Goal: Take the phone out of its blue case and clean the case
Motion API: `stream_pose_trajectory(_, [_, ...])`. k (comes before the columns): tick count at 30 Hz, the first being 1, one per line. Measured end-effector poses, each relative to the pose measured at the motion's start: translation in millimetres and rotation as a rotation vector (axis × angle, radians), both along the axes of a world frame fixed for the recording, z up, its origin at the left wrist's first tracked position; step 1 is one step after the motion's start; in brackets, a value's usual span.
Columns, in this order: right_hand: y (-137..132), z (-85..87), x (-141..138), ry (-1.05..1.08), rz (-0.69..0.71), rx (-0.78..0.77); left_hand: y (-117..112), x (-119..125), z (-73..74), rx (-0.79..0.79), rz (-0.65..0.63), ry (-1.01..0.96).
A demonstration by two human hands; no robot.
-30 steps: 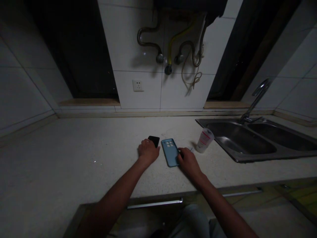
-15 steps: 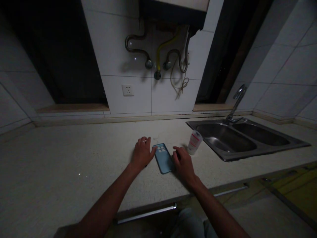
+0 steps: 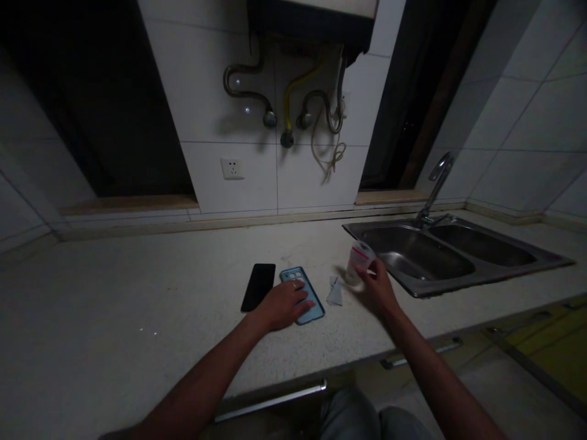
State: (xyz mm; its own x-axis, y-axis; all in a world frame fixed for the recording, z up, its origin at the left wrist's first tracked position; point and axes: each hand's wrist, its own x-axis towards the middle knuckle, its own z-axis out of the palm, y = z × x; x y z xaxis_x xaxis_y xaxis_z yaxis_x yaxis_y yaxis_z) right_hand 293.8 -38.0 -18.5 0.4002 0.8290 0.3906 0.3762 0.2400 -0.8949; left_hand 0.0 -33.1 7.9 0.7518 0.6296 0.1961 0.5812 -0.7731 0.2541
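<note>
The cup, on the table near the sink, should handle as light and easily crushed — grasp low, gently — with the right hand at its side, grip closure indeterminate, and the left hand loosely spread over the phone case.

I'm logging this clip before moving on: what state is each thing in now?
Phone: flat on the counter, dark face up, outside the case
Phone case: lying flat, no phone in it
Left hand: fingers spread over the case
Right hand: curled around the cup
Cup: standing on the counter
Faucet: no water seen running
Wall socket: nothing plugged in
</note>
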Motion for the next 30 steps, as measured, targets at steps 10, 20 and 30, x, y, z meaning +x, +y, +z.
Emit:
stream_pose_trajectory(10, [-2, 2.7, -17, 0.308, 0.111, -0.025, -2, 6, 3.9, 0.067, 0.123, -0.113])
stream_pose_trajectory(20, [-11, 16.0, -69, 0.693, 0.539, -0.114, -17, 32, -10.5, -0.605, 0.214, -0.841])
stream_pose_trajectory(30, [-22, 17.9, -72, 0.696, 0.692, -0.163, -30, 36, -7.6, -0.717, 0.185, -0.796])
